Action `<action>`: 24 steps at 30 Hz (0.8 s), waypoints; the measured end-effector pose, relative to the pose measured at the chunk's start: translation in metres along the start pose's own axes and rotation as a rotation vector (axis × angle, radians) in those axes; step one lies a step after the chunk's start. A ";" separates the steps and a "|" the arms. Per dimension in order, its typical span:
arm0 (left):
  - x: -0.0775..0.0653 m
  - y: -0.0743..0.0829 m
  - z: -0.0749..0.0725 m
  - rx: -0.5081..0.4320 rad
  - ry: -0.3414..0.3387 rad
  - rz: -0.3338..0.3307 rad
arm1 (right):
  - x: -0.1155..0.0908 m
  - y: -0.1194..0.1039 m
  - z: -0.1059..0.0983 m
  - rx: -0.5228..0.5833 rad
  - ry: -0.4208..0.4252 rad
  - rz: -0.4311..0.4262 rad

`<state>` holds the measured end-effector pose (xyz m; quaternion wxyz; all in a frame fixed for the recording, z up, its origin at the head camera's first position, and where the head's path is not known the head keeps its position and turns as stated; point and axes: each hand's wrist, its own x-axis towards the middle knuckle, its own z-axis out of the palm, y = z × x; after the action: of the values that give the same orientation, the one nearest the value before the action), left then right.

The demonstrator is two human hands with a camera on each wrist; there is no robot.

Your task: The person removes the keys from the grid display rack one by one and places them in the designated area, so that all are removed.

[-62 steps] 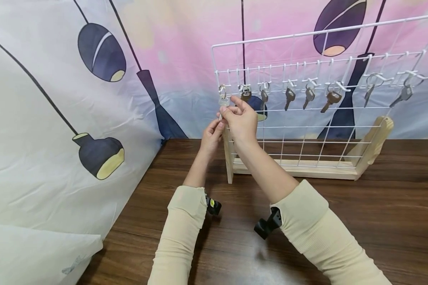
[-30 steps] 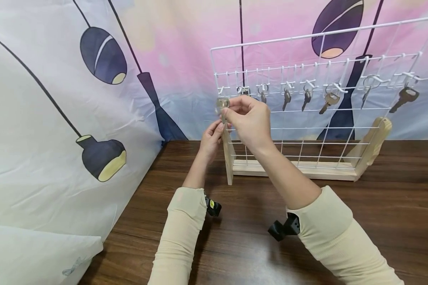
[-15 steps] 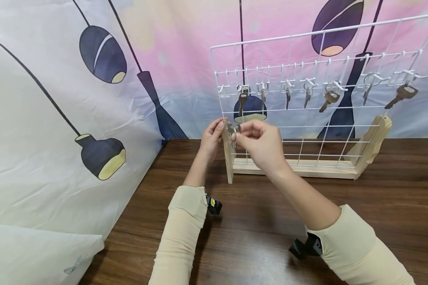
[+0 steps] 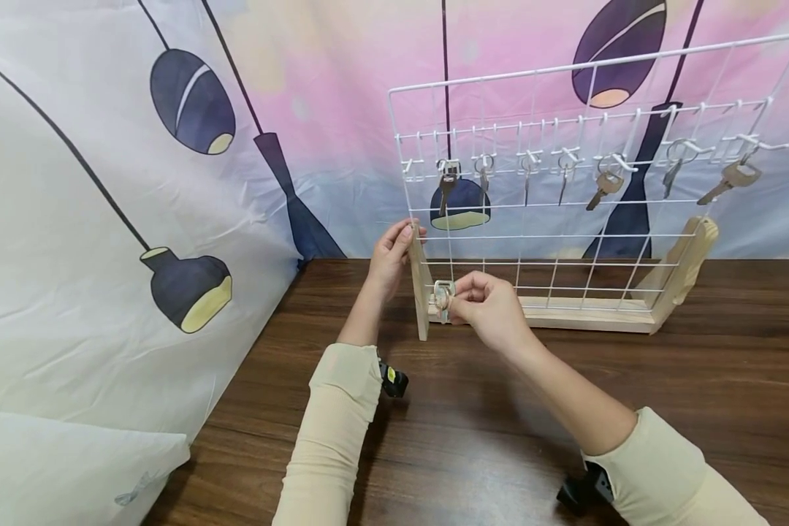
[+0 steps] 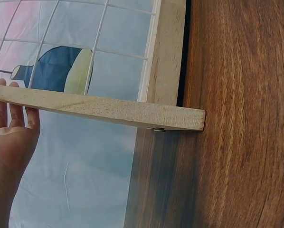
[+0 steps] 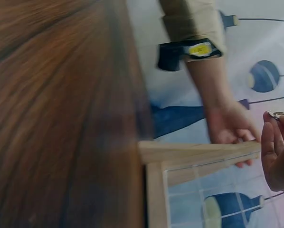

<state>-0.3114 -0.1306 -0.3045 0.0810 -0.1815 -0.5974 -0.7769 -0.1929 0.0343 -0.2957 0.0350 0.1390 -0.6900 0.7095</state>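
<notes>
rack (image 4: 585, 323) on table (image 4: 486, 402) | cloth (image 4: 329, 88) behind | keys (image 4: 605, 187) on rack | held key (image 4: 444, 291) before left end

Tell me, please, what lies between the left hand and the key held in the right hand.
In the head view, the wooden side post stands between the left hand, which grips it, and the key.

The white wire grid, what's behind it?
Behind the wire grid is a printed cloth showing lamp shapes and, lower down, some brown tabletop. Whatever lies directly behind the right hand and the key it pinches is covered.
</notes>
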 end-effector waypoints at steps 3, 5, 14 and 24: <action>-0.001 0.000 0.000 -0.003 0.005 0.000 | 0.000 0.012 0.000 -0.026 -0.028 0.027; -0.001 0.000 0.000 -0.008 0.010 -0.001 | 0.001 0.021 -0.001 -0.029 -0.046 0.053; 0.000 0.000 -0.001 -0.036 -0.005 -0.013 | 0.007 0.058 -0.012 0.047 -0.107 0.289; 0.001 -0.001 0.001 -0.017 0.009 -0.010 | 0.010 0.078 -0.012 -0.031 -0.159 0.471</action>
<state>-0.3125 -0.1289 -0.3048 0.0781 -0.1756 -0.5914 -0.7831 -0.2229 0.0408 -0.3689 -0.1838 0.0292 -0.7148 0.6741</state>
